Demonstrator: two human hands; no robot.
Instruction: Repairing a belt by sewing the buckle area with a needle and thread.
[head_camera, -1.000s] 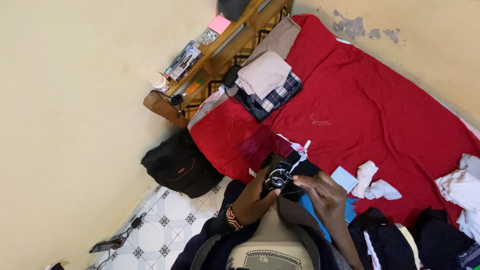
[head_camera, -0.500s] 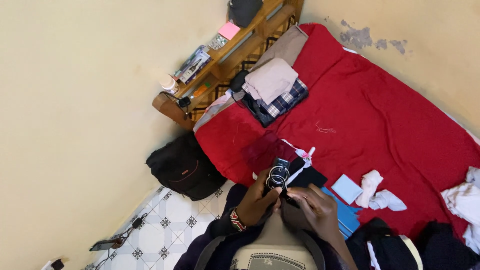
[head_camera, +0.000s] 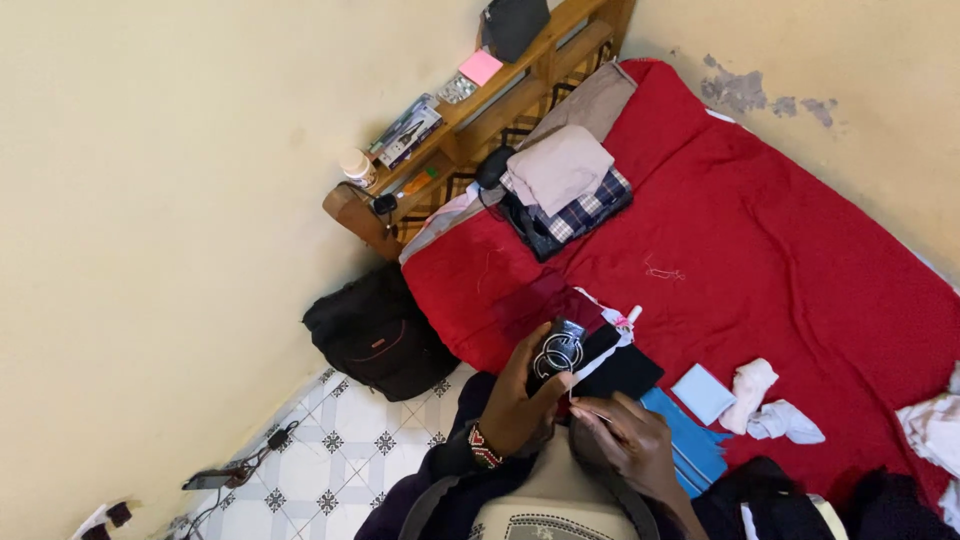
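Note:
My left hand (head_camera: 517, 400) grips a small black garment (head_camera: 560, 350) with a white ring emblem, held just above the edge of the red bed (head_camera: 760, 240). My right hand (head_camera: 625, 437) sits close beside it and pinches a thin white strip (head_camera: 598, 362) that runs up from the black cloth toward a white and pink tag (head_camera: 625, 318). A flat black fabric piece (head_camera: 630, 370) lies on the bed right behind both hands. A beaded bracelet (head_camera: 484, 447) circles my left wrist.
A stack of folded clothes (head_camera: 565, 185) rests near the wooden headboard shelf (head_camera: 470, 100), which carries small items. A black backpack (head_camera: 375, 335) leans on the tiled floor by the wall. A light blue square (head_camera: 702, 392), white socks (head_camera: 765, 400) and more clothes lie on the bed at right.
Both hands have drawn closer together over the black garment, with the right hand now pinching the white strip. The camera view has shifted slightly.

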